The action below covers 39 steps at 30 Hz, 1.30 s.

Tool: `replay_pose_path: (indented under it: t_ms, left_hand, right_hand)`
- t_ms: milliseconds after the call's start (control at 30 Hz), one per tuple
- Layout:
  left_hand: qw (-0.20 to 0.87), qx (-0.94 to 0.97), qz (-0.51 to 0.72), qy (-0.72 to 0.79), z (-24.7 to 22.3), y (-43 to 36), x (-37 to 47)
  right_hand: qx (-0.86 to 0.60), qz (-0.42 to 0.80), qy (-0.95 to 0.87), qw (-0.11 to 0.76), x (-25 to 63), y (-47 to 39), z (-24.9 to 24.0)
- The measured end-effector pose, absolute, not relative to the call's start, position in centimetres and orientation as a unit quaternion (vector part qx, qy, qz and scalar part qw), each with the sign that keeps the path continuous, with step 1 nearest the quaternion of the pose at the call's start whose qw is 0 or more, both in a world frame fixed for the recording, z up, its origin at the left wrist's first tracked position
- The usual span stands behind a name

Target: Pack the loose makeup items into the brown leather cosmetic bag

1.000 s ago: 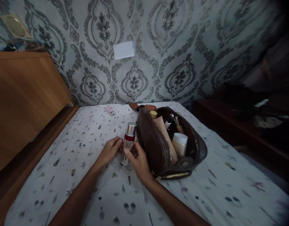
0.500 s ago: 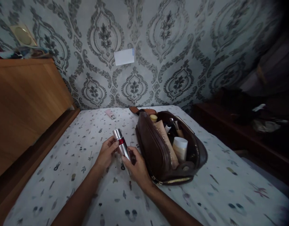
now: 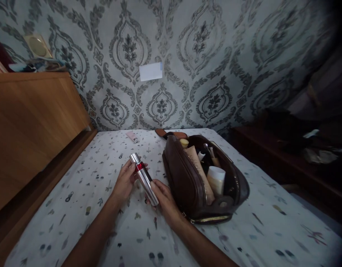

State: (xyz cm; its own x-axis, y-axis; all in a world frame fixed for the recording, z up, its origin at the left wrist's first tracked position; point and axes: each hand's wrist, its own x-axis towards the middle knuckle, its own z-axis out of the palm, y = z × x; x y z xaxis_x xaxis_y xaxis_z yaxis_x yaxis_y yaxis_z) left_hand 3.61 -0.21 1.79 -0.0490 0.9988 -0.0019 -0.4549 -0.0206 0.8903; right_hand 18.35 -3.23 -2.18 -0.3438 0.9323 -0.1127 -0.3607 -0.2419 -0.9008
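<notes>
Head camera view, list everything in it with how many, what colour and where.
Bottle: one, silver, red band, in both hands
Bag: one, brown, open, right of bottle
Large tube: one, beige, in bag
Jar: one, cream, white lid, in bag
Yellow lid: one, bag's far end
Small tube: one, pink, near wall
Sheet: one, white, patterned, under bag
Wall: one, grey patterned, behind
Paper: one, white, on wall
Cabinet: one, brown, left
Clutter: count unclear, far right
Left hand: one, at cap end
Right hand: one, at lower end
</notes>
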Motion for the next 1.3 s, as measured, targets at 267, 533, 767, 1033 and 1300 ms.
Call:
replay_pose_path:
  t_ms: [267, 533, 767, 1033, 1300]
  left_hand:
    - [0.576, 0.331, 0.648, 0.373, 1.2, 0.5, 2.8]
    - [0.573, 0.319, 0.657, 0.371, 0.9, 0.7, 2.5]
    - [0.564, 0.318, 0.672, 0.359, 1.2, 0.6, 2.3]
    - [0.549, 0.325, 0.675, 0.369, 0.6, 0.7, 2.4]
    - [0.615, 0.365, 0.634, 0.294, 1.5, 0.4, 1.4]
  right_hand:
    - [-0.348, 0.693, -0.426, 0.466, 18.2, -3.1, -3.0]
    - [-0.309, 0.744, -0.396, 0.441, 18.3, -3.1, -2.5]
    - [-0.379, 0.589, -0.517, 0.493, 18.3, -3.2, -2.6]
    - [-0.441, 0.392, -0.6, 0.54, 18.7, -3.3, -3.0]
    - [-0.443, 0.396, -0.577, 0.56, 18.6, -2.9, -3.9]
